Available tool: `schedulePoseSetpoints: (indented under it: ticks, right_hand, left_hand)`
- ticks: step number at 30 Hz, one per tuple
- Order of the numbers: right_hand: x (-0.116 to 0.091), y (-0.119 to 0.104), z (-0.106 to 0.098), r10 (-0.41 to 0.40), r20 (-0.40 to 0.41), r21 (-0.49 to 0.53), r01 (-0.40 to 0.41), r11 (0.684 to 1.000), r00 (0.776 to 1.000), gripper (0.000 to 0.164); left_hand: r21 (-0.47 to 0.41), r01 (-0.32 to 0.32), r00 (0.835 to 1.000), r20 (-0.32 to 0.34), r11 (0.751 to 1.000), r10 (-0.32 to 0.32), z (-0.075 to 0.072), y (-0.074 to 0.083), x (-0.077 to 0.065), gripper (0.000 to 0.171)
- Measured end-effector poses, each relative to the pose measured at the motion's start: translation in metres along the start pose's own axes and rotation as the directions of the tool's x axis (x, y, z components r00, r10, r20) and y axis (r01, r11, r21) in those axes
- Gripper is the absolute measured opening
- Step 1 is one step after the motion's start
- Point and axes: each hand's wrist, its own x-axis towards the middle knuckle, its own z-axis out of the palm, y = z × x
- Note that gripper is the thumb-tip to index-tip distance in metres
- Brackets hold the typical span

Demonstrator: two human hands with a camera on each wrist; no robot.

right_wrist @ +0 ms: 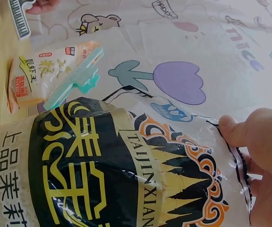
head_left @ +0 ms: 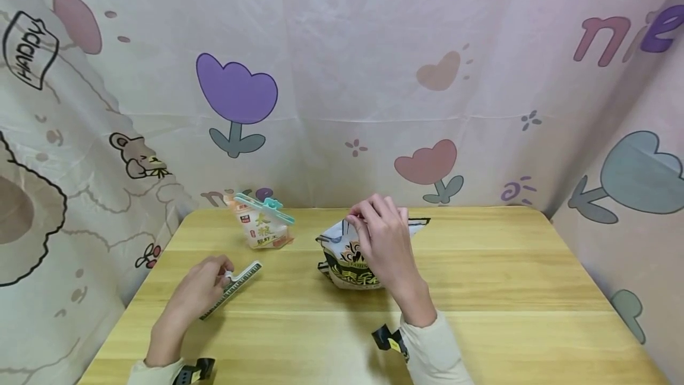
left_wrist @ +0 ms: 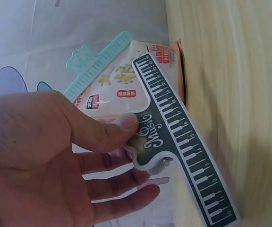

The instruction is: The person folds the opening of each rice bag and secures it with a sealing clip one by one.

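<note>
My left hand (head_left: pixel 199 290) pinches a bag clip (left_wrist: pixel 174 127) by its handle, thumb on top; a black-and-white piano-key ruler pattern and the word "Music" mark it. With thumb and fingers my right hand (head_left: pixel 380 236) grips the top edge of a rice bag (right_wrist: pixel 89 165), which stands on the table. That bag is cream, black and gold with an orange flame-like print. Behind the left hand stands a smaller orange-and-white snack bag (head_left: pixel 260 227), with a mint-green bag clip (head_left: pixel 265 207) across its top.
The wooden table (head_left: pixel 481 290) ends at a pale printed curtain (head_left: pixel 342 88) behind and on both sides. The snack bag stands near the back edge, left of the rice bag. A black wrist camera (head_left: pixel 392 340) sits on the right forearm.
</note>
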Motion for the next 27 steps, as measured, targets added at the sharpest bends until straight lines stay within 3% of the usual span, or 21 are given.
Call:
schedulePoseSetpoints:
  ticks: [8, 17, 27]
  right_hand:
    - [0.0, 0.0, 0.001, 0.001, 0.007, -0.003, -0.001, 1.0, 1.0, 0.013]
    - [-0.001, -0.001, 0.001, -0.001, 0.007, -0.001, 0.001, 1.0, 1.0, 0.015]
    - [-0.001, 0.0, 0.001, -0.001, 0.005, 0.005, 0.001, 1.0, 1.0, 0.005]
  left_hand:
    - [-0.064, -0.079, 0.994, -0.085, 0.995, 0.073, -0.005, 0.004, 0.004, 0.019]
    - [-0.132, -0.101, 0.99, -0.11, 0.986, 0.087, -0.014, 0.009, 0.006, 0.018]
    - [-0.159, -0.162, 0.966, -0.226, 0.974, 0.124, -0.018, 0.019, 0.013, 0.018]
